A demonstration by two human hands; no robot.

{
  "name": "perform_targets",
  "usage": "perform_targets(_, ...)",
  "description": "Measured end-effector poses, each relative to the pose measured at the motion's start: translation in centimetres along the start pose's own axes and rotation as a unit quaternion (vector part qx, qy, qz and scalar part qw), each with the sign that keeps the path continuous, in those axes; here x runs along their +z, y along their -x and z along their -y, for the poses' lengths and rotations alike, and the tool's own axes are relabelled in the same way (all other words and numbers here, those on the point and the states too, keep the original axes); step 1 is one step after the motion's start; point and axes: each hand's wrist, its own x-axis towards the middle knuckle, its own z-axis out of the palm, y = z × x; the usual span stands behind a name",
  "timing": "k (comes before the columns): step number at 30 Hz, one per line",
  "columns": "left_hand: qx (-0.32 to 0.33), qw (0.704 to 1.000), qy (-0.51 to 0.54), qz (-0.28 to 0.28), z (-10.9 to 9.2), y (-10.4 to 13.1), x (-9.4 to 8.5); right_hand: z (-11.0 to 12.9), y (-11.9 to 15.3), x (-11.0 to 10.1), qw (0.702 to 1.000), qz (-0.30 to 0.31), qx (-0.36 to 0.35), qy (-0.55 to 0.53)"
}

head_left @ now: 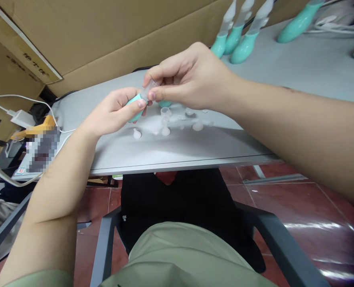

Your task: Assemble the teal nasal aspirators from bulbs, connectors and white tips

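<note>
My left hand is closed round a teal bulb above the grey table. With thumb and fingers, my right hand grips a clear plastic tube that meets the bulb's upper end. Behind my fingers, part of another teal piece shows. Below my hands lie a small clear cup, a white nozzle-like piece, a white round piece and several other small clear or white parts.
Three teal bulbs with clear tubes and white tips stand at the back right, and another teal bulb lies beyond them. Cardboard borders the table's back. A pixelated dark object, white cable and orange item are at the left.
</note>
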Motion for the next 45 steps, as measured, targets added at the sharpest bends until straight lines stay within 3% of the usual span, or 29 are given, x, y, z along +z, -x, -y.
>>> perform_targets(4, 0.004, 0.999, 0.012, -0.034, 0.5, -0.4, 0.5, 0.2, 0.0, 1.0, 0.994, -0.066, -0.073, 0.042)
perform_targets(6, 0.021, 0.998, 0.023, -0.048, 0.8, -0.5, 0.8, 0.1, -0.1, 1.1, 0.991, -0.069, -0.097, 0.056)
perform_targets(11, 0.048, 0.997, 0.034, -0.042, 0.7, -0.3, 1.0, 0.2, -0.2, 0.2, 0.996, 0.029, -0.072, -0.039)
perform_targets(14, 0.044, 0.998, 0.031, -0.036, 0.6, -0.2, 0.8, 0.3, -0.1, -0.3, 0.997, 0.046, -0.057, -0.027)
perform_targets(21, 0.038, 0.995, 0.043, -0.077, 2.2, -1.3, 0.9, 0.0, -0.5, 0.6, 0.994, -0.028, -0.056, 0.092)
perform_targets(25, 0.043, 0.992, 0.038, -0.111, 3.9, -1.8, 0.1, 0.6, 0.0, 1.1, 0.972, -0.101, -0.057, 0.203)
perform_targets(27, 0.044, 0.992, 0.027, -0.117, 4.8, -1.9, -0.4, 1.1, 0.6, 1.4, 0.955, -0.06, -0.106, 0.272)
perform_targets(30, 0.064, 0.992, 0.021, -0.108, 5.9, -2.0, -0.7, 1.9, 1.5, 2.6, 0.899, 0.123, -0.148, 0.393)
perform_targets(32, 0.08, 0.991, 0.023, -0.101, 6.2, -2.0, -0.6, 2.4, 1.8, 3.7, 0.848, 0.22, -0.127, 0.464)
perform_targets(34, 0.087, 0.991, 0.019, -0.104, 6.3, -1.9, -0.4, 2.7, 1.8, 4.7, 0.815, 0.27, -0.103, 0.503)
perform_targets(36, 0.081, 0.991, 0.006, -0.107, 6.1, -1.8, -0.1, 2.8, 1.7, 5.3, 0.802, 0.285, -0.088, 0.517)
perform_targets(39, 0.054, 0.992, -0.02, -0.11, 5.4, -1.6, 0.1, 2.5, 1.6, 5.3, 0.811, 0.269, -0.089, 0.512)
perform_targets(45, 0.039, 0.994, -0.01, -0.098, 3.6, -1.2, 0.3, 1.7, 1.2, 1.4, 0.933, 0.163, -0.133, 0.292)
